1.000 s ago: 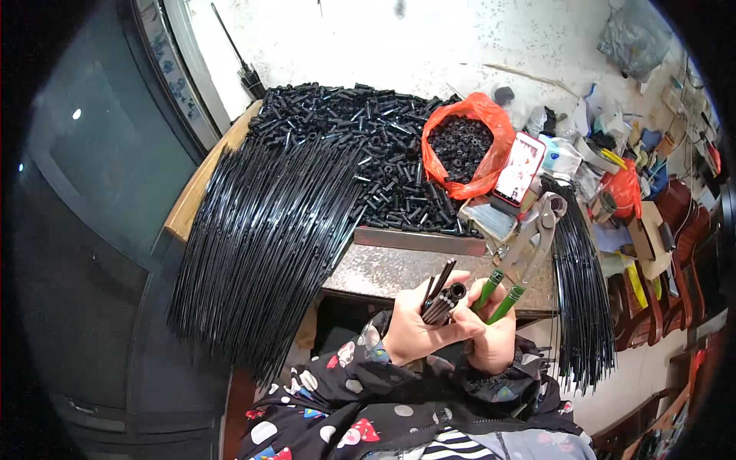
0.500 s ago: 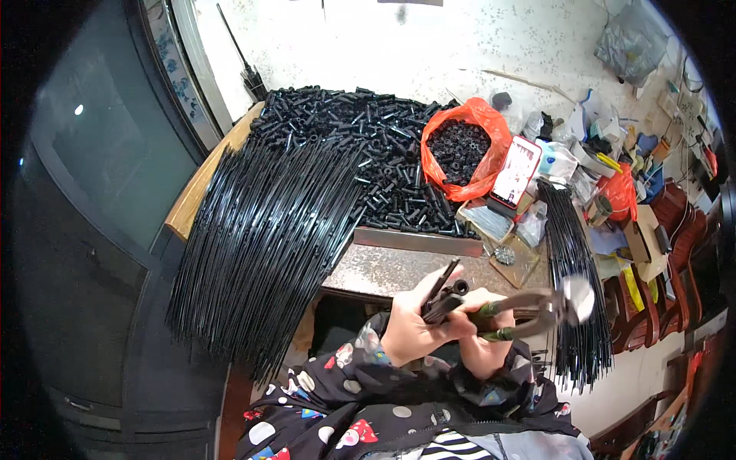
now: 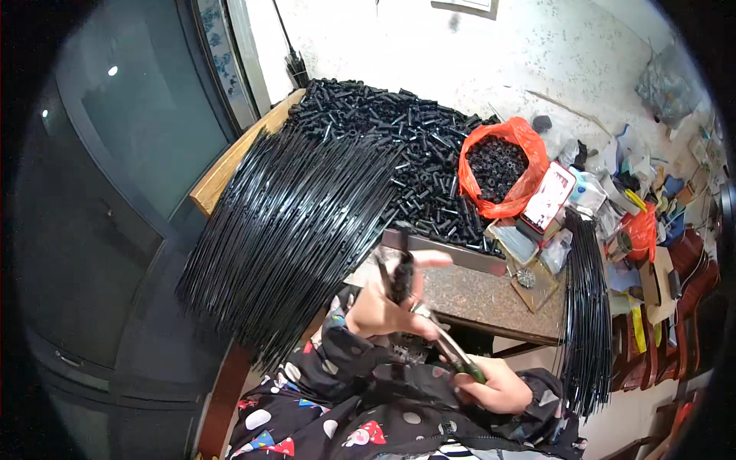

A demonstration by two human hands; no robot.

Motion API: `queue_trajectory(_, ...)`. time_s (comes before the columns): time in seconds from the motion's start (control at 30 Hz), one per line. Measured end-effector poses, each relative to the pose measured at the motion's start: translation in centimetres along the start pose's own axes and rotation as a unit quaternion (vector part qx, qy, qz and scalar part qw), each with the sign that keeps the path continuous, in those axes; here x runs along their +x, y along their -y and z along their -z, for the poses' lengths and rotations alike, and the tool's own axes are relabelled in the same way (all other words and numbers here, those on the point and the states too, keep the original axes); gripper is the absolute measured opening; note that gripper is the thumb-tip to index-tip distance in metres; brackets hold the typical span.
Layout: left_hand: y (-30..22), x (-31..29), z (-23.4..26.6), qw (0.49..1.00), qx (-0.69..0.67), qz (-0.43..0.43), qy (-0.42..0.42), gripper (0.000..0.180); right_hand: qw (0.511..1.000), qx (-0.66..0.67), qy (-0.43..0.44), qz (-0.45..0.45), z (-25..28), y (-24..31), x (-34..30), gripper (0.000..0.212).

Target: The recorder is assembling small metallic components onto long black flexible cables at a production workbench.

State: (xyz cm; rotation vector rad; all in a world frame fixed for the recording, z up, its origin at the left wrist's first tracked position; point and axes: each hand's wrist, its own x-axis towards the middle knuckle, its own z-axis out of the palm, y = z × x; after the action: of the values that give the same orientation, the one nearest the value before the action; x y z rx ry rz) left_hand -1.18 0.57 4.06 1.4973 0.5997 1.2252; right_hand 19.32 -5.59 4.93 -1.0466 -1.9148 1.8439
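My left hand [image 3: 387, 307] is closed around a few short black tubes [image 3: 401, 272] that stick up out of the fist. My right hand [image 3: 497, 389] grips the green-handled pliers [image 3: 452, 351], whose jaws point up-left and meet my left hand. Both hands hover over the near edge of the workbench [image 3: 491, 299]. A wide fan of long black rods [image 3: 291, 222] lies to the left of my hands. Behind them is a heap of short black tubes [image 3: 391, 138].
An orange plastic bag [image 3: 502, 165] full of small black parts sits at the back right, beside a phone [image 3: 548, 198]. A second bundle of black rods [image 3: 586, 307] hangs over the bench's right edge. Clutter of bags and boxes [image 3: 652, 222] fills the right side.
The pliers swung from my right side in toward my left hand, and my right hand dropped lower. My left hand with the tubes stayed near the bench's edge.
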Motion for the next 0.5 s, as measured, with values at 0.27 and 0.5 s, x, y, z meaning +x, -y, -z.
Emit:
queue_trajectory(0.27,-2.7,-0.5,-2.8,0.996,-0.028,0.078,-0.039,0.037,0.941,0.278,0.191,-0.039,1.2,0.5,-0.6,0.051)
queue_trajectory(0.5,-0.3,-0.4,-3.4,0.993,0.031,0.049,-0.105,0.021,0.984,0.107,0.095,-0.102,2.3,0.8,-1.6,0.039)
